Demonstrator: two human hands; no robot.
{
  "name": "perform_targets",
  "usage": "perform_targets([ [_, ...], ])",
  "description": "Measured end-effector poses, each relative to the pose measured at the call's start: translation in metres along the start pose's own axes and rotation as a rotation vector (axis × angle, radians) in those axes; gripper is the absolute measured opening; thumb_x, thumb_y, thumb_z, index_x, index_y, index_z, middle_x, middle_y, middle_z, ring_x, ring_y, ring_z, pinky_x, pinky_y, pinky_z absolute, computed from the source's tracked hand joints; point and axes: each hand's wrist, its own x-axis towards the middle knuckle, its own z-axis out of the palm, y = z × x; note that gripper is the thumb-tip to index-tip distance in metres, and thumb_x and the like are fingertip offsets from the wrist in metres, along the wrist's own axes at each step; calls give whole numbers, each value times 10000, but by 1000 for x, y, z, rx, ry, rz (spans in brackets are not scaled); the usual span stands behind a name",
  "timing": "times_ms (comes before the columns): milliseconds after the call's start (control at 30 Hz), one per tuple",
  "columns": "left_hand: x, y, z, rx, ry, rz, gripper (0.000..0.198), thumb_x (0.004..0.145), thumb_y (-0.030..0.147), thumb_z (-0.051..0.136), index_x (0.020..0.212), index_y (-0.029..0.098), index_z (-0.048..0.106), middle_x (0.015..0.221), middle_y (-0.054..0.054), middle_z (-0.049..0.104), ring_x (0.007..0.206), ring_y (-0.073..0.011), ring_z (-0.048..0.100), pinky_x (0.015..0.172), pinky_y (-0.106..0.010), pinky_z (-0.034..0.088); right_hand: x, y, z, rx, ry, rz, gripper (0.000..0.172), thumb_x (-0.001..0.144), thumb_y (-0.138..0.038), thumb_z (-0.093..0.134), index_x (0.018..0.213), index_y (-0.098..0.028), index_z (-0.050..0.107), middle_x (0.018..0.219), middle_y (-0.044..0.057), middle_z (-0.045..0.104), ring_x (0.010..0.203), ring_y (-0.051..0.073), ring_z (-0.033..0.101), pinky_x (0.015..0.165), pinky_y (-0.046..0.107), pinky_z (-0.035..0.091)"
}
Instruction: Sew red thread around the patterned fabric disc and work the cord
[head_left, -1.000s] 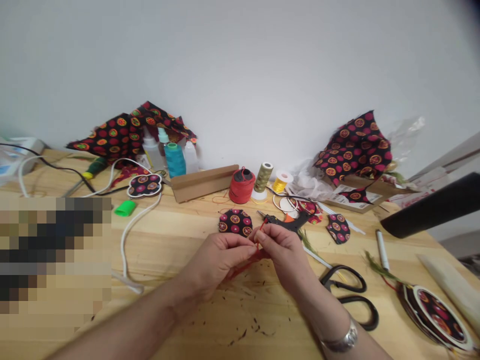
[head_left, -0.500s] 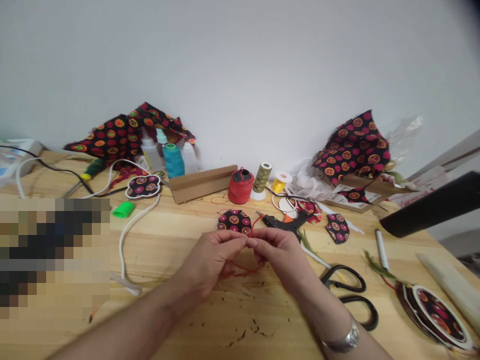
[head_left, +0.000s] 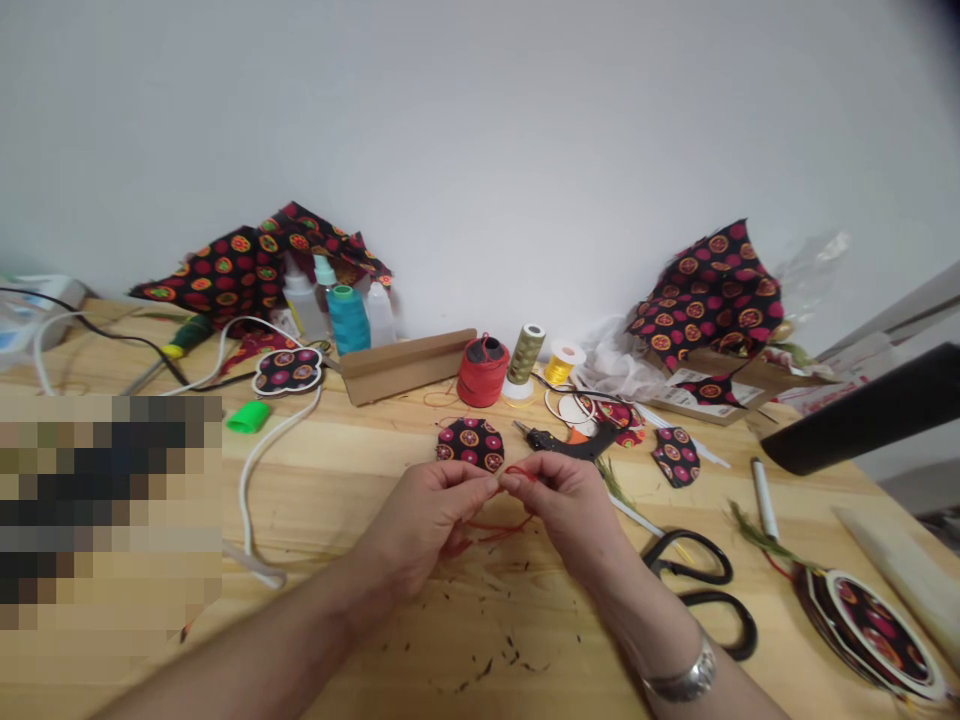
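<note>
Both hands meet fingertip to fingertip over the middle of the wooden table, pinching a thin red cord (head_left: 504, 527). My left hand (head_left: 435, 500) is closed on it, thumb against forefinger. My right hand (head_left: 559, 500) pinches it as well, and a small loop of cord lies over its thumb and forefinger. Slack cord hangs below the fingers; where exactly it runs between the tips is hidden. Just beyond the hands lies a round patterned fabric piece (head_left: 470, 443). A black glue gun (head_left: 574, 442) rests past my right hand, and black-handled scissors (head_left: 701, 580) lie beside my right forearm.
Along the back stand a red cord spool (head_left: 482, 375), an olive thread spool (head_left: 527, 355), a yellow spool (head_left: 562, 364) and a teal thread cone (head_left: 349, 322). Patterned cloth (head_left: 709, 290) drapes over a box. A white cable (head_left: 251, 480) crosses the left side; stacked fabric discs (head_left: 874, 630) lie right.
A loop of red cord now lies over my right thumb and forefinger, where before a strand stood up between the hands. My hands have stayed in nearly the same place.
</note>
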Motion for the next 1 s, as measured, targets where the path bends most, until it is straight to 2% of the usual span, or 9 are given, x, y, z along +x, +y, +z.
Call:
perform_targets([
  [133, 0, 0, 0, 32, -14, 7, 210, 681, 367, 641, 668, 158, 620, 470, 90, 348, 363, -40, 255, 377, -195, 195, 0, -1, 0, -37, -22, -5, 117, 649, -252, 652, 639, -136, 638, 549, -20, 557, 507, 83, 418, 494, 209, 326],
  [367, -1, 1, 0, 60, -23, 24, 208, 690, 372, 629, 695, 165, 636, 451, 90, 335, 363, -45, 242, 374, -196, 170, 0, -5, -1, -91, -40, -29, 134, 696, -257, 593, 636, -139, 618, 566, -19, 539, 502, 83, 394, 469, 201, 310],
  [600, -1, 1, -3, 158, 18, 84, 221, 716, 372, 602, 651, 161, 610, 530, 39, 501, 359, -38, 256, 361, -202, 134, 3, -6, -6, -219, 28, -119, 132, 726, -264, 565, 654, -156, 591, 583, -20, 554, 533, 102, 436, 527, 217, 345],
  [800, -4, 7, -1, 95, -51, 45, 246, 722, 363, 595, 601, 150, 618, 385, 83, 323, 339, -41, 205, 359, -204, 102, 3, -3, -7, -355, 100, -215, 173, 759, -279, 539, 634, -168, 582, 600, 10, 599, 584, 141, 512, 567, 246, 384],
  [900, -6, 9, 0, 100, -85, 35, 175, 705, 330, 616, 668, 160, 638, 446, 65, 432, 356, -39, 244, 366, -190, 150, 3, -4, -7, -331, 107, -202, 163, 754, -276, 541, 635, -171, 579, 616, 18, 611, 582, 143, 522, 565, 247, 388],
  [1000, -6, 8, 1, 173, -128, 34, 159, 701, 314, 616, 640, 167, 623, 519, 36, 533, 383, -50, 315, 394, -191, 216, 3, -4, -7, -268, 102, -179, 172, 743, -273, 551, 611, -166, 574, 594, 9, 591, 548, 125, 496, 530, 232, 368],
])
